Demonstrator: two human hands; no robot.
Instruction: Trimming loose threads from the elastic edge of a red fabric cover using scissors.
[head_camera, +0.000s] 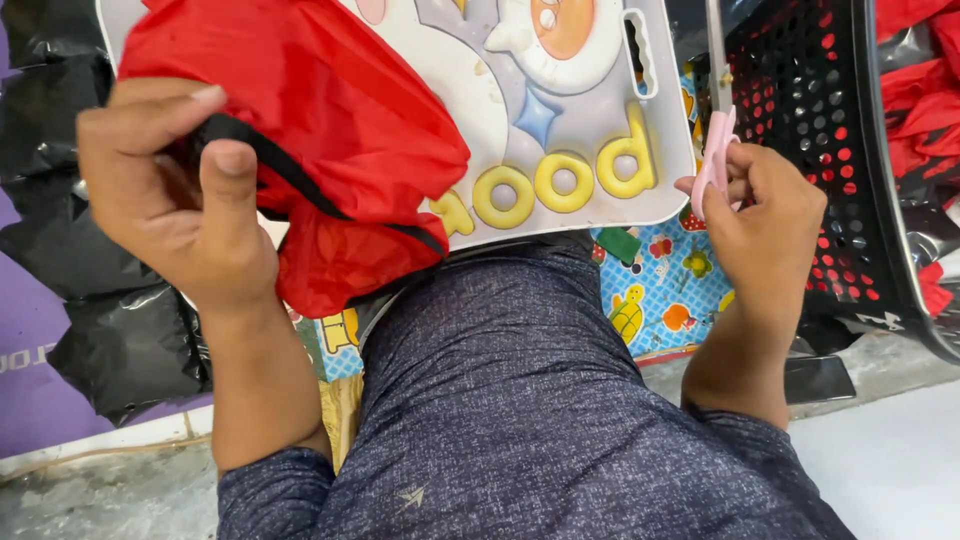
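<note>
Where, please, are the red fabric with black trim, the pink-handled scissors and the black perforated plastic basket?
red fabric with black trim (330, 130), head view, middle of the cloth.
pink-handled scissors (715, 160), head view, pink handle.
black perforated plastic basket (815, 130), head view, side wall.

Red fabric (330, 130): thin, shiny red cloth, crumpled and bunched, in the upper left of the frame; it lies over the left part of a white board.
Black strap (290, 170): narrow black band sewn along the red fabric, running from upper left down toward the centre; the left hand (165, 190) pinches it between thumb and fingers.
Scissors (716, 120): pale pink handles, grey metal blades pointing up, in the upper right of the frame; held upright in the right hand (765, 215).
</note>
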